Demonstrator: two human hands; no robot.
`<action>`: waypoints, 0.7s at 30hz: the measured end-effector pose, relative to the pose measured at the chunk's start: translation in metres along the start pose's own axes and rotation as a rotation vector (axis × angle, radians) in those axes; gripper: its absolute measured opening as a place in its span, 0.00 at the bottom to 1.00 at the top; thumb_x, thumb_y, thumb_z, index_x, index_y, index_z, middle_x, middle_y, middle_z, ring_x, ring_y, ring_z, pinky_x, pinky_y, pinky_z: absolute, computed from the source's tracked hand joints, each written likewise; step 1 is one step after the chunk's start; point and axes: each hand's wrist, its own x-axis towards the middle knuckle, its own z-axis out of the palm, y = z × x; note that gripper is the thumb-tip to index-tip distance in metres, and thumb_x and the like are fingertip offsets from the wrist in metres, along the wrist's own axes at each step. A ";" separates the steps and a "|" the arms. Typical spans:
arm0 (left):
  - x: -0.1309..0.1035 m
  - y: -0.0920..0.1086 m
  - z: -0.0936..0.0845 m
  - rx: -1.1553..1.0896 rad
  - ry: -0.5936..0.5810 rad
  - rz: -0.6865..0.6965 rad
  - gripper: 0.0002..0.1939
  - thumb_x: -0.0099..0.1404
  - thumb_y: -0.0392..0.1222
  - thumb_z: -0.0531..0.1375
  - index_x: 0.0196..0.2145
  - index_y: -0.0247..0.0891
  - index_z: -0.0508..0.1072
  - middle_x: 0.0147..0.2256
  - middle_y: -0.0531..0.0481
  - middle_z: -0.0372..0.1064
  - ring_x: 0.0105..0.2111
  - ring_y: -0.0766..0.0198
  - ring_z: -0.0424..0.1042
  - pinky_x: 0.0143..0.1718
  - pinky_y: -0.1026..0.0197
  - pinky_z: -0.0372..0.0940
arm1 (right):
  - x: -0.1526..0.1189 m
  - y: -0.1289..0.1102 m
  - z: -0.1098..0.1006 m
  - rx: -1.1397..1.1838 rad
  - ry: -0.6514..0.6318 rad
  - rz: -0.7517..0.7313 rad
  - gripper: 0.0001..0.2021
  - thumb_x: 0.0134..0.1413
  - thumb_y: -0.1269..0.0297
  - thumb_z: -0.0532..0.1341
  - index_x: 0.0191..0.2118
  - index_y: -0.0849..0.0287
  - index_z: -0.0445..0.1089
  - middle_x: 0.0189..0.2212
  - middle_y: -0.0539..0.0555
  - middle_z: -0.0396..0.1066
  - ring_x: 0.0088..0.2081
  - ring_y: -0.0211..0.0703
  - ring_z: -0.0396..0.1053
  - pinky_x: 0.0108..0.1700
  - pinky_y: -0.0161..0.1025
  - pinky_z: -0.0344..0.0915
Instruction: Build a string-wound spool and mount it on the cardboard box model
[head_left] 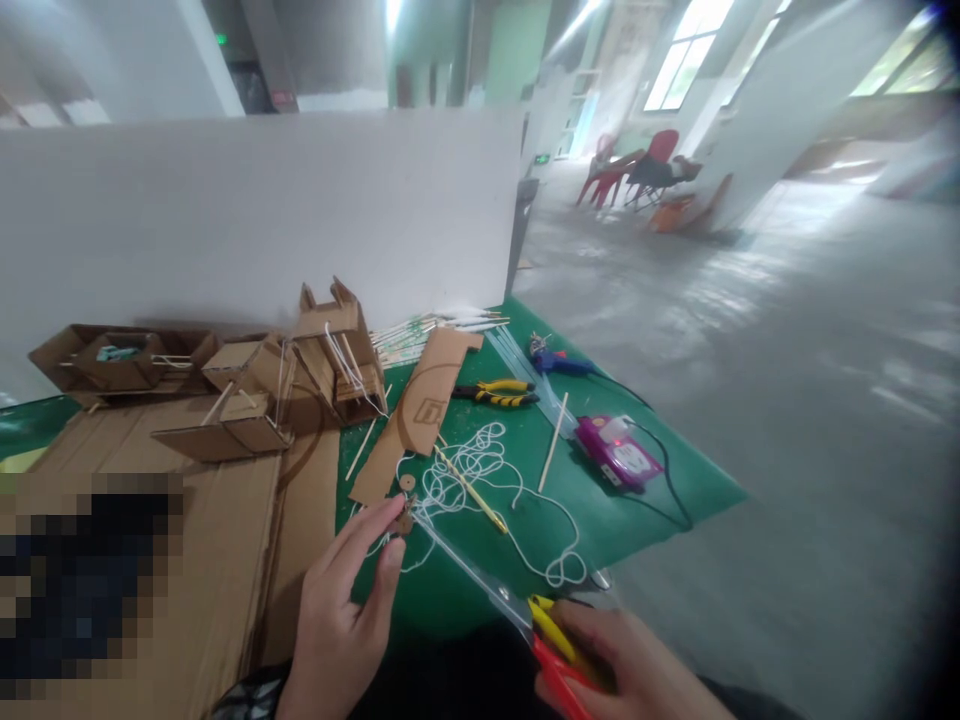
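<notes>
My left hand reaches over the green table, thumb and index finger at a small brown cardboard disc. Another small disc lies just beyond the fingertips. My right hand is wrapped round the red and yellow handles of scissors. Their blades point up and left, the tips beside the disc at my left fingers. White string lies in loose loops beyond the blades, with a yellowish stick across it. Whether the tips touch the disc or string is too small to tell.
Cardboard structures stand at the left. A cardboard strip, pliers, a blue glue gun and a purple power strip lie on the green table. A white partition rises behind.
</notes>
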 end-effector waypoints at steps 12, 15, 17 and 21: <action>0.003 -0.005 -0.001 -0.315 -0.029 -0.216 0.14 0.69 0.45 0.60 0.51 0.47 0.77 0.47 0.52 0.79 0.45 0.61 0.79 0.47 0.66 0.73 | 0.005 -0.003 -0.001 0.328 -0.260 0.143 0.18 0.42 0.50 0.65 0.23 0.58 0.60 0.19 0.44 0.55 0.22 0.31 0.50 0.25 0.32 0.47; 0.005 -0.005 -0.001 -0.311 -0.030 -0.266 0.14 0.67 0.47 0.61 0.49 0.45 0.79 0.45 0.51 0.80 0.42 0.61 0.81 0.44 0.66 0.75 | 0.002 -0.005 -0.002 0.153 -0.140 0.086 0.10 0.45 0.58 0.63 0.26 0.60 0.66 0.22 0.45 0.60 0.25 0.34 0.54 0.27 0.32 0.51; 0.005 -0.004 -0.001 -0.294 -0.027 -0.296 0.15 0.67 0.49 0.61 0.48 0.44 0.79 0.44 0.50 0.80 0.42 0.60 0.81 0.44 0.65 0.75 | 0.000 -0.005 -0.002 0.024 -0.069 0.039 0.07 0.47 0.60 0.63 0.27 0.59 0.69 0.23 0.46 0.64 0.26 0.35 0.57 0.27 0.32 0.53; 0.003 -0.001 0.000 -0.196 -0.021 -0.349 0.17 0.66 0.52 0.61 0.48 0.45 0.79 0.45 0.50 0.80 0.44 0.58 0.80 0.46 0.63 0.74 | -0.002 -0.002 0.000 -0.199 0.054 0.000 0.08 0.51 0.58 0.62 0.30 0.58 0.72 0.25 0.50 0.72 0.26 0.39 0.64 0.28 0.33 0.57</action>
